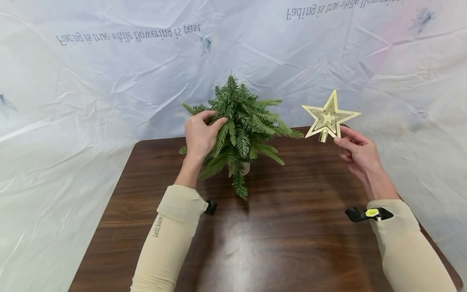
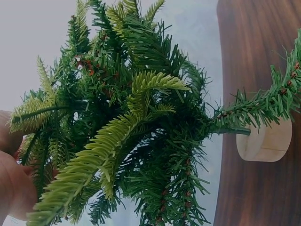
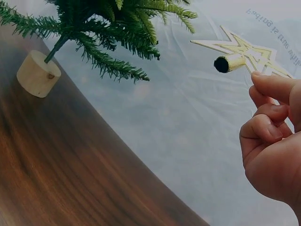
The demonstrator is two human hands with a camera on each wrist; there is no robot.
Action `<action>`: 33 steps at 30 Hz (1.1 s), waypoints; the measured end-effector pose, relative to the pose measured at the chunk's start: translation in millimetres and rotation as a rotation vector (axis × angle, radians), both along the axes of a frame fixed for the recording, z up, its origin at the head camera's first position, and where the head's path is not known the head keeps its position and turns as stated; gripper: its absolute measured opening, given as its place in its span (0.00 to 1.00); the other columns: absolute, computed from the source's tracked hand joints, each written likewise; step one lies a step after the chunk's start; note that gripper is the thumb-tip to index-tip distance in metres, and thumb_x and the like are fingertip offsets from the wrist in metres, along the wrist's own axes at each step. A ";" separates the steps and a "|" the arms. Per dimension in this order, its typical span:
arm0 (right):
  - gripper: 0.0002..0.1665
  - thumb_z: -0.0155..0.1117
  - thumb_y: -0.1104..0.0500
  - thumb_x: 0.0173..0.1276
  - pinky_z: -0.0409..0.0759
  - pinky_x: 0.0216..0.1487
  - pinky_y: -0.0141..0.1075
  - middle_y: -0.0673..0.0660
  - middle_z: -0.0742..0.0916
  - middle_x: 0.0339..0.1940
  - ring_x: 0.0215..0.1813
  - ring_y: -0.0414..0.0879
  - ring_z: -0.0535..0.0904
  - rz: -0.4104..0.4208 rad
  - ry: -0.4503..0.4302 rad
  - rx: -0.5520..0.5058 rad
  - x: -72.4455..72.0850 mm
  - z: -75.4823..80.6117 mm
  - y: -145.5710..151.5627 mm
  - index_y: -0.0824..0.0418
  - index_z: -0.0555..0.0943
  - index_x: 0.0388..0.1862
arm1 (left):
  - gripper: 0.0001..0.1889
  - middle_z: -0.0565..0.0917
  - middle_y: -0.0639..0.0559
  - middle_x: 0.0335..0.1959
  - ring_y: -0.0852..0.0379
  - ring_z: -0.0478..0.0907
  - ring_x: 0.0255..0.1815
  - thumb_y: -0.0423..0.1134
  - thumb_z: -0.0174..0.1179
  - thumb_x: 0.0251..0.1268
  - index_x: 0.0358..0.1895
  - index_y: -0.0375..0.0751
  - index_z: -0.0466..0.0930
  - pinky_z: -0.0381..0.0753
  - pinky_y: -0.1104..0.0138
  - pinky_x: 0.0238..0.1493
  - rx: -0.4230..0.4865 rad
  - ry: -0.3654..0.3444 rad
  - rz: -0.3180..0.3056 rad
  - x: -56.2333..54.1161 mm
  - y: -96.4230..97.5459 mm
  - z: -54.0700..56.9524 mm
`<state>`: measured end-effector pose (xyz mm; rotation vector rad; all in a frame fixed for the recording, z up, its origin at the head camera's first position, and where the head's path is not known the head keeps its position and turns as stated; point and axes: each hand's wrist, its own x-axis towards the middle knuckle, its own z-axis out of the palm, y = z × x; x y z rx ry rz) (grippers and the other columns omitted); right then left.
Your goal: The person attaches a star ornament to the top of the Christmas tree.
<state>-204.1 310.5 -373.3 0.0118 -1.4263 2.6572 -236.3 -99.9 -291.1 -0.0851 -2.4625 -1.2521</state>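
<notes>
Gold glinted from the star [image 1: 328, 117], pinched by one lower point between the thumb and fingers of the right hand [image 1: 362, 157]. Across from it, the left hand [image 1: 200, 136] had thumb and forefinger closed on the upper left foliage of the small green tree [image 1: 251, 121]. The star was held right of the tree, its hollow socket [image 3: 234, 63] pointing down while the treetop pointed up; the left hand was nearer that top. I couldn't tell what the socket's dark mouth held. Lower, a wooden base [image 3: 36, 80] held the trunk [image 3: 56, 48] on the worktop [image 1: 292, 227].
</notes>
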 end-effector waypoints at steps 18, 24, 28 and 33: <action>0.22 0.59 0.83 0.70 0.40 0.27 0.32 0.54 0.82 0.20 0.20 0.42 0.47 0.058 0.069 -0.079 -8.4 29.0 -15.9 0.64 0.92 0.48 | 0.21 0.89 0.42 0.60 0.44 0.86 0.50 0.47 0.72 0.70 0.59 0.40 0.89 0.81 0.51 0.65 0.000 0.030 -0.003 0.9 0.0 -1.1; 0.23 0.58 0.83 0.70 0.40 0.26 0.32 0.55 0.83 0.21 0.21 0.42 0.46 0.072 0.086 -0.071 -11.7 37.5 -24.5 0.64 0.92 0.48 | 0.21 0.89 0.42 0.59 0.44 0.86 0.56 0.47 0.73 0.69 0.59 0.40 0.89 0.81 0.52 0.65 -0.001 0.025 0.000 1.4 -0.5 -0.2; 0.23 0.58 0.83 0.70 0.40 0.26 0.32 0.54 0.82 0.20 0.22 0.42 0.45 0.084 0.111 -0.063 -15.6 44.0 -32.1 0.64 0.92 0.49 | 0.21 0.89 0.42 0.59 0.44 0.86 0.57 0.47 0.73 0.69 0.59 0.40 0.89 0.80 0.52 0.65 0.000 0.028 0.002 1.7 -0.6 0.1; 0.23 0.59 0.83 0.70 0.41 0.26 0.32 0.55 0.82 0.20 0.22 0.42 0.45 0.107 0.127 -0.064 -20.7 52.3 -41.4 0.64 0.92 0.49 | 0.21 0.89 0.42 0.60 0.44 0.85 0.58 0.47 0.72 0.70 0.60 0.40 0.89 0.81 0.51 0.65 -0.001 0.021 -0.001 2.1 -0.1 -0.1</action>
